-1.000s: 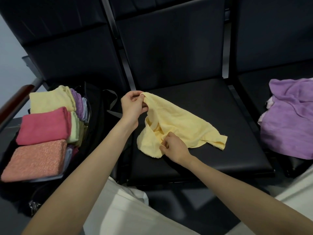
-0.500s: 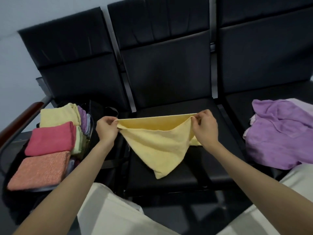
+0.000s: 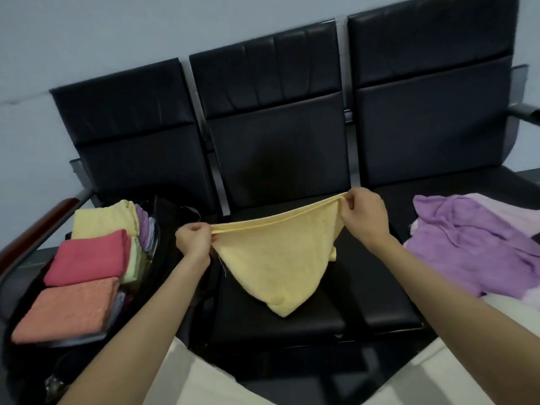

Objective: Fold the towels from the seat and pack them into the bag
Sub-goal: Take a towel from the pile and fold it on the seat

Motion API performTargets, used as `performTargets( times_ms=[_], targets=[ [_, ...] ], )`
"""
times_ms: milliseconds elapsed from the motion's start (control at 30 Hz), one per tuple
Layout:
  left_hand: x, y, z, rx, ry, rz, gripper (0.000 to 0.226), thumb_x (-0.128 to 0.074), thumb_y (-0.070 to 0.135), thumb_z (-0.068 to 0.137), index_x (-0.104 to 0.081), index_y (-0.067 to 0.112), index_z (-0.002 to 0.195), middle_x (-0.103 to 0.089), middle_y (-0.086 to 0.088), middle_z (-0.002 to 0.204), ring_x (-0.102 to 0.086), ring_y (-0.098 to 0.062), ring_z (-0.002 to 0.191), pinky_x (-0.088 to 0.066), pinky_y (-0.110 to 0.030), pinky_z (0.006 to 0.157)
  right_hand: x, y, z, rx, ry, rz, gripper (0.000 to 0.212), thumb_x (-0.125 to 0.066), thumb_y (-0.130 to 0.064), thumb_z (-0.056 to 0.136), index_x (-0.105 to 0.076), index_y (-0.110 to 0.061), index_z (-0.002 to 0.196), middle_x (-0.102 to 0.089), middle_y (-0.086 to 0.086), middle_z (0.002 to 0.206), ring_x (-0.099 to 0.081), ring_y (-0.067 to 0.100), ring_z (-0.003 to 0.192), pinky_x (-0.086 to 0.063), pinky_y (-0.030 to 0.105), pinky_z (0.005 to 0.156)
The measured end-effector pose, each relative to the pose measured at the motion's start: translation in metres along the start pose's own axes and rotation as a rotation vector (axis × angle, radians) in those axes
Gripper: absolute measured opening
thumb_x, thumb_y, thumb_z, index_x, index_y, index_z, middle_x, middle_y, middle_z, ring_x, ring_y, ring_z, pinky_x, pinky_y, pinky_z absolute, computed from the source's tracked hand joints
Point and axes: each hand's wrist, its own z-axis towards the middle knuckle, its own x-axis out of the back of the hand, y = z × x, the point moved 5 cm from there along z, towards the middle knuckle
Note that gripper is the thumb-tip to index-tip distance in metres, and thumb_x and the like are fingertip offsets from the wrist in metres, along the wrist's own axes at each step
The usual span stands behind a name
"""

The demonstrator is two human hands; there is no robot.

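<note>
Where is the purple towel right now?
In the head view, the purple towel lies crumpled on the rightmost seat, right of the right hand.

1. No text, label, brand, number or sign can be read anywhere in the head view (the cloth and the seats show plain surfaces only).
</note>
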Motion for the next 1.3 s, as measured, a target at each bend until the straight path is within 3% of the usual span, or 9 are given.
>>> performTargets(
  times_ms=[100,233,500,633,733,833,1000,1133,1300],
  targets=[
    [-0.002,0.052,-0.01,-0.279,0.049,-0.064,0.01,-0.061,0.005,0.088,-0.068,0.009,0.093,-0.066,-0.007,0.095,-0.066,-0.018,0.084,-0.058,-0.026,0.068,0.017,0.0,0.011,-0.05,0.072,0.124,0.014,-0.058,-0.021,0.088,-0.065,-0.009,0.085,-0.063,0.0,0.076,-0.059,0.015,0.071,-0.052,0.037,0.067],
    [-0.002,0.11,-0.022,-0.405,0.114,-0.234,0.011,-0.058,0.003,0.089,-0.067,0.008,0.092,-0.064,-0.004,0.091,-0.064,-0.013,0.074,-0.052,-0.015,0.057,0.041,-0.012,0.022,-0.075,0.186,0.267,0.012,-0.063,-0.022,0.084,-0.068,-0.012,0.08,-0.062,-0.005,0.069,-0.06,0.012,0.069,-0.051,0.03,0.067],
    [0.012,0.154,-0.029,-0.638,0.333,-0.298,0.008,-0.053,0.01,0.09,-0.057,0.017,0.092,-0.055,-0.001,0.105,-0.056,-0.004,0.078,-0.05,-0.013,0.07,0.072,-0.048,0.025,-0.036,0.336,0.606,0.008,-0.065,-0.011,0.078,-0.061,-0.007,0.072,-0.058,0.001,0.063,-0.05,0.008,0.057,-0.043,0.02,0.054],
    [0.012,0.145,-0.008,-0.559,0.331,-0.259,0.014,-0.052,0.011,0.088,-0.057,0.024,0.091,-0.057,-0.004,0.109,-0.063,-0.02,0.088,-0.058,-0.042,0.075,0.07,-0.057,0.022,0.009,0.319,0.619,0.011,-0.064,-0.009,0.077,-0.056,-0.009,0.069,-0.051,-0.004,0.059,-0.043,0.004,0.051,-0.036,0.013,0.051],
    [0.013,0.139,-0.002,-0.541,0.323,-0.214,0.017,-0.049,0.012,0.088,-0.058,0.027,0.088,-0.058,-0.003,0.108,-0.063,-0.02,0.089,-0.058,-0.044,0.075,0.067,-0.058,0.024,0.043,0.31,0.609,0.012,-0.064,-0.007,0.077,-0.055,-0.007,0.069,-0.052,-0.001,0.059,-0.042,0.004,0.051,-0.036,0.013,0.05],
    [0.008,0.135,0.008,-0.52,0.29,-0.151,0.019,-0.047,0.012,0.089,-0.061,0.026,0.086,-0.061,-0.001,0.103,-0.065,-0.022,0.089,-0.058,-0.044,0.077,0.06,-0.049,0.032,0.063,0.229,0.546,0.01,-0.065,-0.007,0.079,-0.056,-0.009,0.076,-0.056,-0.001,0.064,-0.046,0.007,0.054,-0.041,0.016,0.054],
    [-0.021,0.129,0.028,-0.496,0.092,0.139,0.016,-0.043,0.013,0.095,-0.059,0.016,0.093,-0.064,-0.005,0.096,-0.068,-0.025,0.084,-0.058,-0.045,0.077,0.04,-0.02,0.055,-0.023,0.117,0.411,0.026,-0.061,-0.009,0.089,-0.059,-0.012,0.115,-0.064,0.0,0.081,-0.061,0.007,0.053,-0.053,0.02,0.06],
    [-0.05,0.137,0.032,-0.542,-0.062,0.327,0.024,-0.036,0.012,0.1,-0.059,0.009,0.096,-0.062,-0.006,0.09,-0.066,-0.025,0.086,-0.058,-0.042,0.078,0.029,-0.007,0.082,-0.196,0.053,0.469,0.01,-0.055,-0.005,0.091,-0.064,-0.004,0.096,-0.07,0.008,0.078,-0.068,0.011,0.059,-0.056,0.024,0.066],
    [-0.068,0.166,0.038,-0.585,-0.178,0.151,0.026,-0.035,0.01,0.101,-0.061,0.011,0.101,-0.062,-0.006,0.101,-0.063,-0.017,0.091,-0.054,-0.031,0.081,0.043,-0.018,0.1,-0.139,0.184,0.582,0.005,-0.053,-0.01,0.093,-0.058,-0.011,0.096,-0.062,0.004,0.097,-0.06,0.018,0.092,-0.046,0.025,0.076]
  ],
)
